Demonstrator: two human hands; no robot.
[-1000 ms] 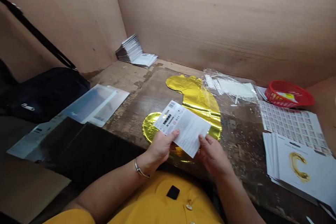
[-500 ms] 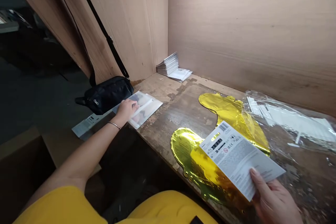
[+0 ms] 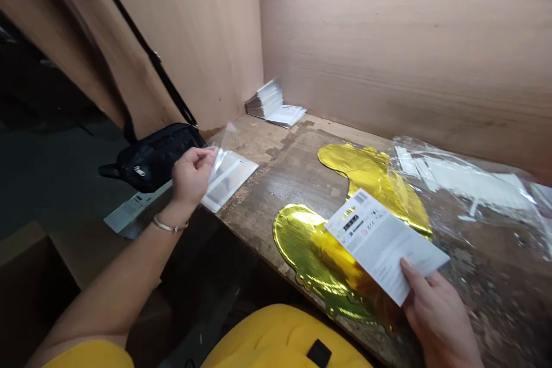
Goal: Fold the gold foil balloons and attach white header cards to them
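My left hand (image 3: 192,175) pinches a clear plastic bag (image 3: 225,141), lifted above a small pile of clear bags (image 3: 233,178) at the table's left edge. My right hand (image 3: 435,305) is closed on the lower end of a printed white card (image 3: 383,244), thumb on top, with a barcode and small text facing me. Under and beyond the card lies a flat gold foil balloon (image 3: 297,236) with rounded lobes; the card hides part of its middle.
A black bag (image 3: 159,152) with a strap rests at the left edge. Folded white leaflets (image 3: 271,103) sit in the back corner. Clear plastic with white strips (image 3: 466,184) lies at right. Wooden panels (image 3: 388,29) wall the back and left. An open cardboard box (image 3: 38,276) stands below left.
My left hand has risen off the pile with a clear bag between its fingers. My right hand still holds the card over the balloon. The view has shifted slightly.
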